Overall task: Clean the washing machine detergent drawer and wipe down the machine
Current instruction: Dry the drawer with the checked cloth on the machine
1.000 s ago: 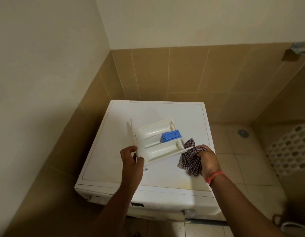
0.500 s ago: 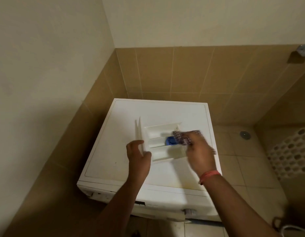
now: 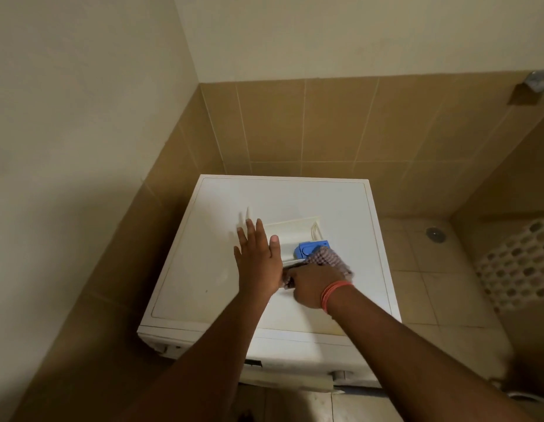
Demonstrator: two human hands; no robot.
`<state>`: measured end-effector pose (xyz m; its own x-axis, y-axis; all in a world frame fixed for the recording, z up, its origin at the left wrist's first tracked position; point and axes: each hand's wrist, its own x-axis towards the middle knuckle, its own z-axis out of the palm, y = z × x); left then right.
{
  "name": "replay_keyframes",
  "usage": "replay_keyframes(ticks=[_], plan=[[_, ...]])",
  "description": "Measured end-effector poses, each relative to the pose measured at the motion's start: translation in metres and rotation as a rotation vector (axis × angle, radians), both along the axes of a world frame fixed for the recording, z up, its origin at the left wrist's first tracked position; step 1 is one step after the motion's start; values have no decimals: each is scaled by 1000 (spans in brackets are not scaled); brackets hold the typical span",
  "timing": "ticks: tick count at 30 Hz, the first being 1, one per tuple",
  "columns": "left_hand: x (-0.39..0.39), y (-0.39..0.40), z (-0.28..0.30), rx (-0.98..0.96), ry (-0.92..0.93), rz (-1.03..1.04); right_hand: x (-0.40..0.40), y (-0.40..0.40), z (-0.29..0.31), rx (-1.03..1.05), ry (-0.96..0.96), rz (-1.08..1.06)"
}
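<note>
A white detergent drawer (image 3: 292, 229) with a blue insert (image 3: 307, 251) lies on top of the white washing machine (image 3: 203, 269). My left hand (image 3: 257, 260) is flat with straight fingers against the drawer's left end. My right hand (image 3: 310, 284) grips a checked cloth (image 3: 328, 258) and presses it onto the drawer's near right part, beside the blue insert. The drawer's near edge is hidden behind both hands.
The machine stands in a corner of tan tiled walls (image 3: 325, 123). To its right is tiled floor with a round drain (image 3: 435, 233) and a patterned white mat (image 3: 520, 263). A metal fitting (image 3: 538, 82) juts from the wall at the upper right.
My left hand let go of the drawer's left end and now lies flat against it. My right hand brought the cloth from the drawer's right edge onto the drawer.
</note>
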<state>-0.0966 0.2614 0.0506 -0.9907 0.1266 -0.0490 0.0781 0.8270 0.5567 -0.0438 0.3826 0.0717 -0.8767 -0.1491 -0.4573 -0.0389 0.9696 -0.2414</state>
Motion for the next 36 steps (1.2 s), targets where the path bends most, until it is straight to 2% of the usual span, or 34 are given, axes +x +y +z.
replay_keyframes(ticks=[3, 8, 11, 16, 18, 22, 27, 30, 33, 36], plan=[[-1, 0, 0, 73, -14, 22, -7, 3, 0, 124, -35, -22], [-2, -1, -1, 202, -31, 39, -7, -31, -7, -166, 57, -16], [-1, -1, -1, 170, -21, 37, -4, -20, -9, -213, 49, -6], [3, -1, 2, 90, -23, 60, -2, 19, -11, 113, 7, -3], [2, -1, 2, 83, -25, 54, -2, 8, -11, 139, 74, 11], [2, 0, 3, 106, -28, 63, 5, -25, -19, -90, 185, 71], [-1, -3, -4, -13, -23, 49, 27, 15, -46, -200, 401, 166], [1, -2, -2, -10, -32, 66, 48, 54, -54, -121, 531, 81], [2, 1, -2, 23, -34, 81, 60, 49, -57, -44, 655, -39], [2, 2, -2, 102, -37, 80, 63, -3, -56, -215, 704, -127]])
